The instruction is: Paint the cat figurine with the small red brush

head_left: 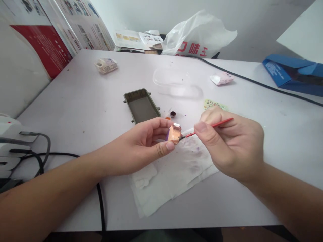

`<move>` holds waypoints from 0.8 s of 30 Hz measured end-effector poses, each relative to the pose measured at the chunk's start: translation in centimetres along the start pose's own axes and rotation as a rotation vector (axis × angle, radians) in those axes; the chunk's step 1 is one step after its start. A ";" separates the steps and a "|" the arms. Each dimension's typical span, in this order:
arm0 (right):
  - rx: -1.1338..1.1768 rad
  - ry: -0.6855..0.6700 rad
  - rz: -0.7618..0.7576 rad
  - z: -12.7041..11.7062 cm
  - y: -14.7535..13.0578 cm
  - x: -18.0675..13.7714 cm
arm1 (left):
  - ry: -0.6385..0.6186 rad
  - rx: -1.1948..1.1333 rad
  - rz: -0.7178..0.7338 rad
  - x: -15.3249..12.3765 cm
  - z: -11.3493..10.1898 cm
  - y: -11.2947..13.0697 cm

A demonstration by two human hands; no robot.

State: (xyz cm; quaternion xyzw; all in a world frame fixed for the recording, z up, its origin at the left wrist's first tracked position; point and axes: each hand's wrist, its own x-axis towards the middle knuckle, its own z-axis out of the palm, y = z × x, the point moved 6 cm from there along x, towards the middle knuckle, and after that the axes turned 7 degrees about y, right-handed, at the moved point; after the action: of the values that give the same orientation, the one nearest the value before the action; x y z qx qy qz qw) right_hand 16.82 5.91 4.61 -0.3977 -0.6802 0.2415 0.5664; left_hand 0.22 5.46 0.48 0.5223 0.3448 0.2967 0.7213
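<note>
Between thumb and fingers, my left hand (148, 139) holds a small painted figurine (174, 133), orange with purple, brown and white patches. My right hand (229, 144) pinches a thin red paintbrush (217, 124). The brush's dark tip meets the lower right side of the figurine. Beneath both hands lies a stained white paper tissue (174, 181) with dark smears. Just beyond the figurine stands a small paint pot (173, 114) with dark paint, and an orange one (168, 118) is partly hidden by my left fingers.
A grey-green open tray (142, 108) sits behind my left hand. Farther back are a clear plastic lid (176, 79), two small packets (106, 65), a sticker sheet (214, 104), a white plastic bag (196, 35) and a blue box (290, 74). Black cables (252, 79) cross the table; a power strip (10, 144) stands left.
</note>
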 end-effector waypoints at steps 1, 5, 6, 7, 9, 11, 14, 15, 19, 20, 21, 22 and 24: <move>0.004 -0.003 0.002 0.0 0.0 0.0 | -0.009 -0.003 -0.001 0.0 0.0 0.0; 0.052 0.014 -0.010 -0.1 -0.4 0.0 | -0.016 0.009 0.015 0.1 0.0 0.2; 0.068 0.021 -0.007 -0.2 -0.5 0.0 | -0.015 0.013 0.029 0.1 0.0 0.2; 0.080 0.027 -0.001 -0.2 -0.5 0.0 | -0.016 0.016 0.042 0.1 0.0 0.2; 0.093 0.030 0.014 -0.1 -0.5 0.0 | -0.022 0.020 0.053 0.1 0.0 0.2; 0.099 0.015 0.016 0.1 -0.6 0.0 | -0.024 0.020 0.042 0.1 0.0 0.1; 0.095 -0.009 0.017 0.5 -0.6 -0.1 | -0.015 0.031 0.017 0.2 0.1 0.0; 0.082 -0.011 0.005 0.6 -0.7 -0.2 | -0.011 0.035 0.015 0.2 0.1 0.0; 0.021 -0.008 -0.071 0.6 -1.1 -0.4 | -0.014 0.028 0.010 0.2 0.1 0.0; 0.014 -0.011 -0.083 0.5 -1.2 -0.4 | -0.017 0.028 0.001 0.2 0.1 -0.1; 0.012 -0.015 -0.093 0.5 -1.3 -0.4 | -0.020 0.029 -0.009 0.2 0.2 -0.1; 0.010 -0.020 -0.105 0.5 -1.3 -0.3 | -0.023 0.031 -0.017 0.2 0.2 -0.1; 0.003 -0.033 -0.139 0.5 -1.4 -0.3 | -0.027 0.035 -0.028 0.1 0.2 0.0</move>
State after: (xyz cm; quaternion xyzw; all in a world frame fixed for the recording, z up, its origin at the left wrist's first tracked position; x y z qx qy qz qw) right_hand 15.98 4.94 5.45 -0.3446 -0.7149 0.2091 0.5713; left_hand 0.48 5.45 0.48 0.5337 0.3475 0.2736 0.7208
